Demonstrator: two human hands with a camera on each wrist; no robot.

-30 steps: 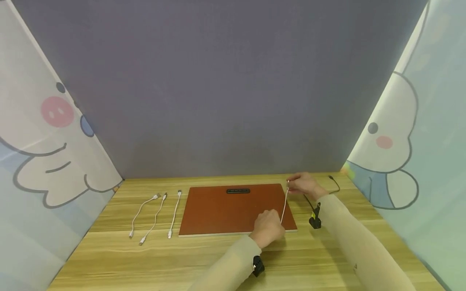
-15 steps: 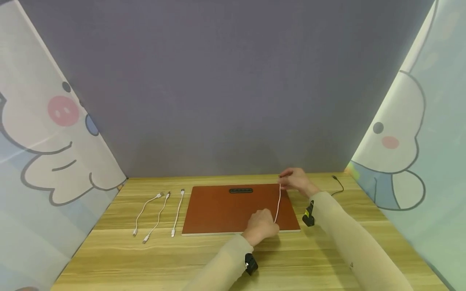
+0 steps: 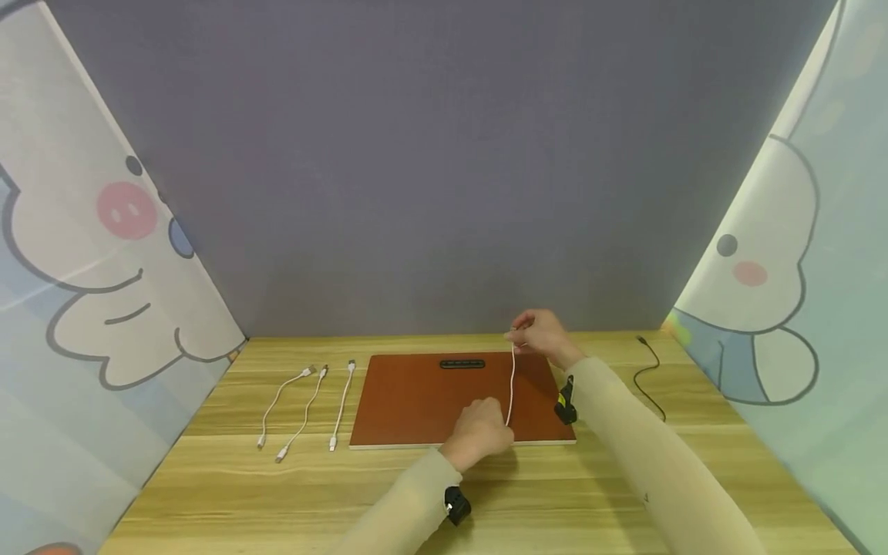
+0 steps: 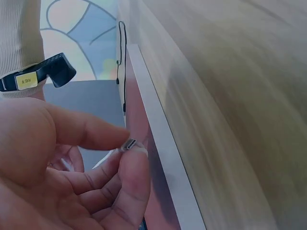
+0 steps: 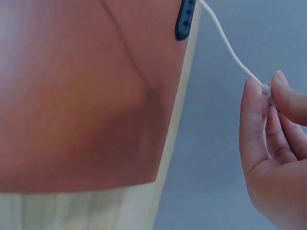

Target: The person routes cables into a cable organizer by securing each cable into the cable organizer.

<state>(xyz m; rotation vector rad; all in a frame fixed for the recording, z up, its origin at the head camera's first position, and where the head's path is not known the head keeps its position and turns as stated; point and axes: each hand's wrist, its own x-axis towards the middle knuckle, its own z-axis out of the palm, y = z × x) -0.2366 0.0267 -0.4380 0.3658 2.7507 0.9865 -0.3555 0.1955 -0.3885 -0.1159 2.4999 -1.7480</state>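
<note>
A white charging cable [image 3: 512, 389] runs between my two hands above the right part of a reddish-brown board [image 3: 402, 405]. My left hand [image 3: 479, 428], near the board's front edge, pinches the near end between thumb and forefinger; its small metal-tipped plug [image 4: 129, 144] points out in the left wrist view. At the board's back edge my right hand [image 3: 544, 337] pinches the far end, and the fingers [image 5: 253, 120] mostly hide that plug. In the right wrist view the cable [image 5: 225, 40] bends slightly. A black slotted cable holder [image 3: 462, 364] sits at the board's back edge.
Left of the board, three short white cables [image 3: 342, 405] lie apart on the wooden table [image 3: 277, 501]. A black cable [image 3: 645, 371] curves at the right. A grey panel [image 3: 444, 193] stands behind, with printed cloth [image 3: 770, 308] at the sides.
Both hands have moved left with the white cable, from the board's right edge to over the board. The right hand has also risen a little. More of the black cable shows.
</note>
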